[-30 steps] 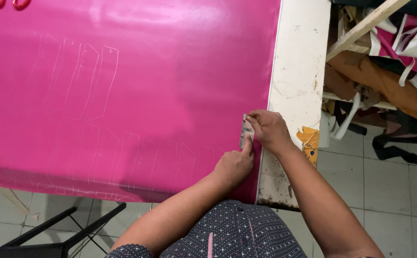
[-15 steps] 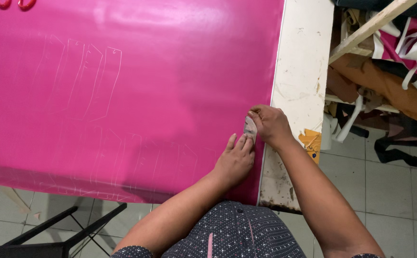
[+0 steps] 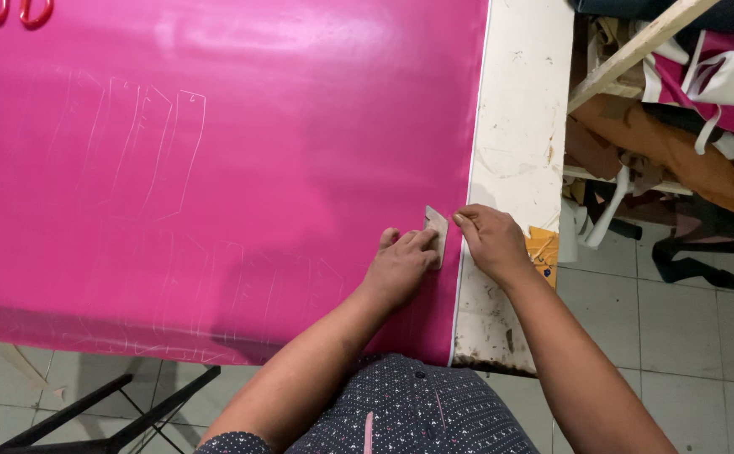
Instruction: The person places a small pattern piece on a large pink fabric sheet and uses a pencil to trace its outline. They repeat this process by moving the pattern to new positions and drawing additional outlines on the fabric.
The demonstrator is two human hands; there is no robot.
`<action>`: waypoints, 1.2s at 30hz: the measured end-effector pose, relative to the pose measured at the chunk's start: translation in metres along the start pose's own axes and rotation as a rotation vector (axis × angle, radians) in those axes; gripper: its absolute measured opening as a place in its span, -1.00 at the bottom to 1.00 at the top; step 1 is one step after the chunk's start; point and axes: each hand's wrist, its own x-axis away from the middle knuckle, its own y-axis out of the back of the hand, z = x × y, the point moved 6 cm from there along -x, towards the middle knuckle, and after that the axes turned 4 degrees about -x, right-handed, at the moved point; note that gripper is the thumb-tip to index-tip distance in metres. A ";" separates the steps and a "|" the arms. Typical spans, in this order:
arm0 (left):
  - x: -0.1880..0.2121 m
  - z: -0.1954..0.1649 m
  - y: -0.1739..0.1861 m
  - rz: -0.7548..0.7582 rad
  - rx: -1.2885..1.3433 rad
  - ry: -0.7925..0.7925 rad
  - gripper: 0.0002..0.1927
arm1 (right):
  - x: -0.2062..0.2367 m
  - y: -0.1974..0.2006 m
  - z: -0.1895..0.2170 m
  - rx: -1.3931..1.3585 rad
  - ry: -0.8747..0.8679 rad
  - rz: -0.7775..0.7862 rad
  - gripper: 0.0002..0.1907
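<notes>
Left hand [image 3: 402,267] shifted onto template [image 3: 436,229], pink sheet [image 3: 232,151]

We work at a worn white table [image 3: 522,101], its paint chipped and stained along the near edge. A glossy pink sheet [image 3: 258,126] lies flat across most of it, marked with faint outlined shapes, and hangs over the front edge; a bare strip of table shows to its right. Red scissor handles [image 3: 14,12] rest on the sheet at the far left corner.
</notes>
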 end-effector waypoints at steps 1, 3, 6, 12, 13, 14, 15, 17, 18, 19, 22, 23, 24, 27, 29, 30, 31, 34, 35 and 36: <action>0.000 0.001 -0.003 -0.045 -0.012 -0.015 -0.72 | 0.004 0.001 -0.003 -0.011 -0.027 0.002 -0.76; -0.002 0.006 -0.006 -0.136 -0.040 -0.051 -0.64 | 0.008 0.002 -0.004 -0.010 -0.008 -0.029 -0.76; -0.004 0.008 -0.006 -0.196 -0.078 -0.115 -0.69 | 0.012 0.001 -0.005 0.008 0.035 -0.065 -0.76; -0.006 0.017 0.007 0.078 -0.021 0.038 -0.77 | 0.035 -0.009 -0.005 0.131 0.093 -0.007 -0.77; -0.009 0.016 0.014 0.052 -0.041 0.030 -0.76 | 0.040 -0.010 -0.005 0.151 0.069 0.017 -0.76; -0.011 0.015 0.020 0.028 -0.061 0.023 -0.75 | 0.047 -0.011 -0.003 0.131 0.069 0.035 -0.76; -0.009 0.013 0.024 0.010 -0.076 0.019 -0.72 | 0.055 -0.012 -0.001 0.109 0.065 0.058 -0.76; -0.008 0.015 0.024 0.066 -0.044 0.058 -0.75 | 0.067 -0.012 0.006 0.083 0.092 0.073 -0.76; -0.008 0.017 0.023 0.093 -0.029 0.076 -0.77 | 0.071 -0.011 0.011 0.080 0.122 0.066 -0.75; -0.008 0.017 0.024 0.064 -0.019 0.069 -0.76 | 0.074 -0.010 0.015 0.077 0.151 0.058 -0.75; -0.009 0.020 0.024 0.006 0.007 0.060 -0.75 | 0.077 -0.011 0.020 0.066 0.143 0.074 -0.77; -0.009 0.021 0.023 0.008 0.013 0.065 -0.75 | 0.077 -0.012 0.022 0.062 0.149 0.073 -0.78; -0.009 0.022 0.021 0.010 0.021 0.070 -0.76 | 0.077 -0.012 0.024 0.059 0.155 0.073 -0.78; -0.008 0.024 0.020 0.000 0.045 0.076 -0.78 | 0.076 -0.015 0.029 0.040 0.203 0.068 -0.79; -0.008 0.024 0.022 -0.015 0.029 0.061 -0.78 | 0.075 -0.020 0.032 0.026 0.228 0.071 -0.80; -0.008 0.024 0.022 -0.023 0.021 0.054 -0.78 | 0.076 -0.024 0.033 0.020 0.233 0.076 -0.80; -0.010 0.025 0.023 -0.025 0.026 0.054 -0.79 | 0.073 -0.028 0.034 0.016 0.242 0.076 -0.80; -0.009 0.025 0.021 -0.013 0.033 0.062 -0.81 | 0.071 -0.033 0.035 -0.058 0.274 0.029 -0.80; -0.009 0.025 0.021 -0.009 0.024 0.065 -0.81 | 0.069 -0.035 0.035 -0.053 0.275 0.025 -0.79; -0.009 0.025 0.021 -0.003 0.017 0.068 -0.81 | 0.068 -0.036 0.033 -0.048 0.272 0.023 -0.79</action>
